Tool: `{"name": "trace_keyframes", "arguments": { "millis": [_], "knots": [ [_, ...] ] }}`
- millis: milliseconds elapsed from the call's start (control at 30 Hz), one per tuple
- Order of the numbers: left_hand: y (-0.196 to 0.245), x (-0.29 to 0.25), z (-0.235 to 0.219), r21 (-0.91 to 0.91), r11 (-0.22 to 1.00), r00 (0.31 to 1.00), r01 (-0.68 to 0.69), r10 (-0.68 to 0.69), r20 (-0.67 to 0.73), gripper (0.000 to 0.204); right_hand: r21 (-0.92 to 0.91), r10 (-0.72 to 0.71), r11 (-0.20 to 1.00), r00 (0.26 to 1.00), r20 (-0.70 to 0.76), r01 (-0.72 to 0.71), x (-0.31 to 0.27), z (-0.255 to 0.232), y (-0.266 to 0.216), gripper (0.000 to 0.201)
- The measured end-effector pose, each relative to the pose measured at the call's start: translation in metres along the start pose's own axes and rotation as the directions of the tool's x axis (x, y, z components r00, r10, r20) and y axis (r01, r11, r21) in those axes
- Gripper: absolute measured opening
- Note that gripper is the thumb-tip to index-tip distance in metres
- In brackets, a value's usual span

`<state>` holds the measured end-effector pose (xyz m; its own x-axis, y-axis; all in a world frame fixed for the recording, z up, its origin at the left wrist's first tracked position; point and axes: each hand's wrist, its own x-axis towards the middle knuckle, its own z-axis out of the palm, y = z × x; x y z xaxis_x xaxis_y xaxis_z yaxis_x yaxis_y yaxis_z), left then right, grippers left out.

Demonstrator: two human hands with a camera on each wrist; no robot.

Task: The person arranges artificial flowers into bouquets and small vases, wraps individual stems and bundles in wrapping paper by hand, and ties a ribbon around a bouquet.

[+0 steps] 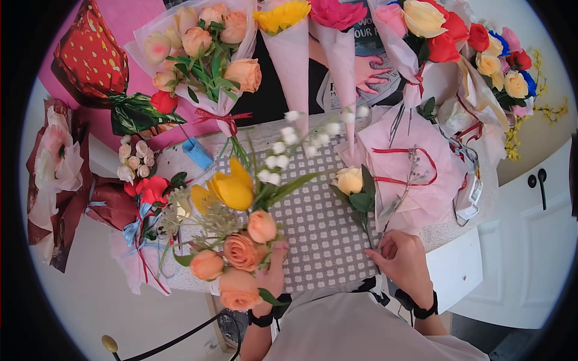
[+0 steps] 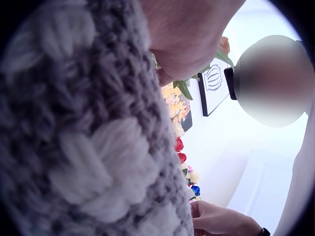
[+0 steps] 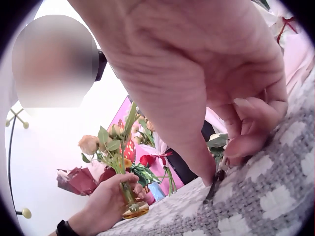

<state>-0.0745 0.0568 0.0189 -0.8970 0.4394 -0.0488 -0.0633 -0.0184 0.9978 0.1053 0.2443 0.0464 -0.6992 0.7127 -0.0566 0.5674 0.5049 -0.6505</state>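
In the head view my left hand (image 1: 272, 275) is partly hidden under orange roses (image 1: 244, 251), yellow tulips (image 1: 232, 185) and white bell-shaped blossoms (image 1: 280, 147). The right wrist view shows that hand (image 3: 109, 196) curled round a small amber glass vase (image 3: 135, 211), which stands on the cloth with the stems inside. My right hand (image 1: 404, 260) pinches the lower stem of a cream rose (image 1: 349, 180) between thumb and fingers, low over the checked cloth (image 1: 322, 240). A thin grey-green sprig (image 1: 397, 207) lies beside the rose, its lower end close to the same fingers.
Pink wrapping paper (image 1: 415, 174) with red ribbon lies at the right. Paper cones with single flowers (image 1: 289, 60) and a peach rose bouquet (image 1: 208, 54) line the far side. Another person's hand (image 1: 370, 73) rests there. Red flowers (image 1: 152, 189) and dark red wrapped bouquets (image 1: 111, 207) crowd the left.
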Motion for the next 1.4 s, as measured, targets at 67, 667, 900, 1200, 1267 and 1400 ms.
{"name": "trace_keyframes", "arguments": {
  "millis": [67,667,900,1200,1267,1400],
  "knots": [
    [-0.003,0.005,-0.003,0.006,0.998,0.998,-0.067,0.067,0.010,0.007,0.072,0.017,0.997,0.999,0.039,-0.019,0.000,-0.004,-0.004,0.030],
    [-0.007,0.003,-0.005,0.000,0.999,0.999,-0.034,0.034,-0.027,0.014,0.538,-0.034,0.842,0.999,0.023,0.017,-0.005,0.011,-0.005,0.021],
    [-0.007,0.001,-0.011,-0.078,0.992,0.992,-0.104,0.109,0.067,0.024,0.576,-0.097,0.816,0.994,0.044,0.054,-0.006,0.012,-0.008,0.021],
    [-0.012,0.000,-0.008,0.041,0.999,0.999,0.024,-0.026,0.047,0.017,0.533,-0.035,0.846,0.998,0.042,0.007,-0.001,0.012,-0.013,0.021],
    [-0.016,0.003,-0.006,0.010,0.999,0.997,-0.053,0.052,0.052,0.016,0.504,-0.046,0.864,0.998,0.035,0.022,-0.002,0.013,-0.011,0.020],
    [-0.020,0.005,-0.009,0.007,0.998,0.997,-0.061,0.060,0.056,0.013,0.330,-0.151,0.935,0.988,0.037,0.130,-0.007,0.014,-0.013,0.021]
  ]
}}
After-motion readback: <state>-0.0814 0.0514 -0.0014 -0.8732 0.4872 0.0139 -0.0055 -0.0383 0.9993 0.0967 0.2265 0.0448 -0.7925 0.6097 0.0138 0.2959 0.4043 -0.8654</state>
